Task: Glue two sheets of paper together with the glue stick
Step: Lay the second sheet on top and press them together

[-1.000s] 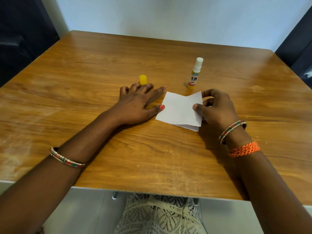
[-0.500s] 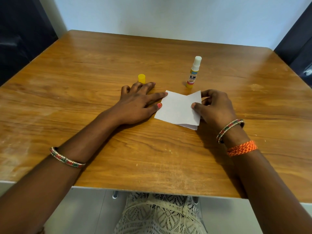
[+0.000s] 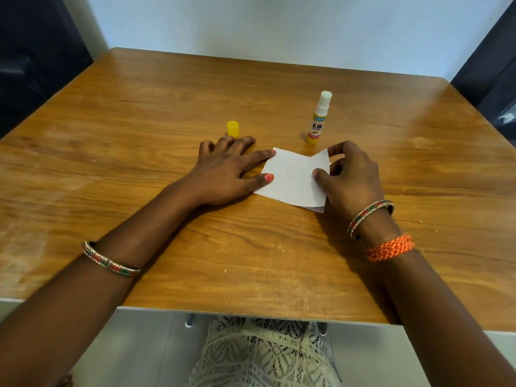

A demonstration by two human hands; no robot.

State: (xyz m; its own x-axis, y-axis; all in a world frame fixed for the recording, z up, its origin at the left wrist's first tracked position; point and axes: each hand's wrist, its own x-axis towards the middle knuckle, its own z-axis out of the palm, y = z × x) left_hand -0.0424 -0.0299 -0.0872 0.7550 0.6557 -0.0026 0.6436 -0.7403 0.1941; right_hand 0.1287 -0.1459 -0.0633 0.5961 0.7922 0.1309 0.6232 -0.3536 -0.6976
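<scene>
White paper sheets (image 3: 293,178), stacked: flat-fingered left hand (image 3: 223,171) pressing; right hand (image 3: 349,177) pinching edge. Uncapped yellow glue stick (image 3: 318,121) upright behind.

Both my forearms reach forward, bare, with a beaded bangle on each and a braided orange band on the right wrist. My left hand (image 3: 223,174) lies palm down, fingers spread and straight, its forefinger and thumb tips pressing the left edge of the white square paper sheets (image 3: 293,180). My right hand (image 3: 351,177) is curled, thumb on top of the sheets' right edge, forefinger hooked round their raised far corner.
</scene>
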